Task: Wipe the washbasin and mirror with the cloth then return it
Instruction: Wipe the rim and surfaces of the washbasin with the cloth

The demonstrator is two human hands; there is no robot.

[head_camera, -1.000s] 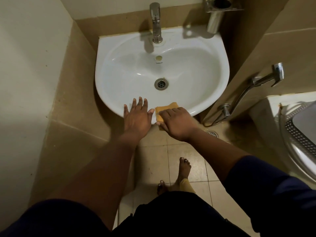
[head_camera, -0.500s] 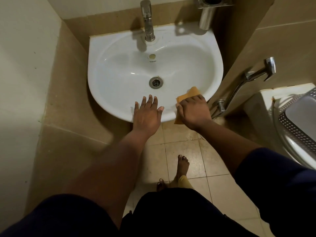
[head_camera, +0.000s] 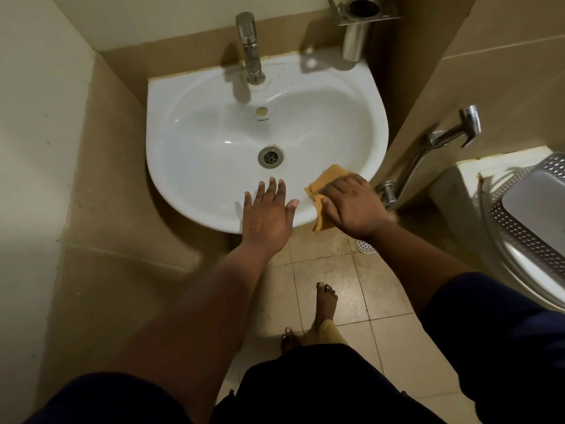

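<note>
While the washbasin [head_camera: 214, 166] is sitting boxed in by a wall on its left and a tiled partition on its right, its bowl is lying open around the drain [head_camera: 270, 157], with the tap [head_camera: 250, 50] at the back edge. The left hand [head_camera: 267, 217] is resting flat on the front rim, fingers straight and spread, holding nothing. The right hand [head_camera: 351, 206] is curling its fingers over the orange cloth [head_camera: 327, 182], pressing it on the front-right rim; the hand is hiding most of the cloth, and one end is hanging past the edge.
</note>
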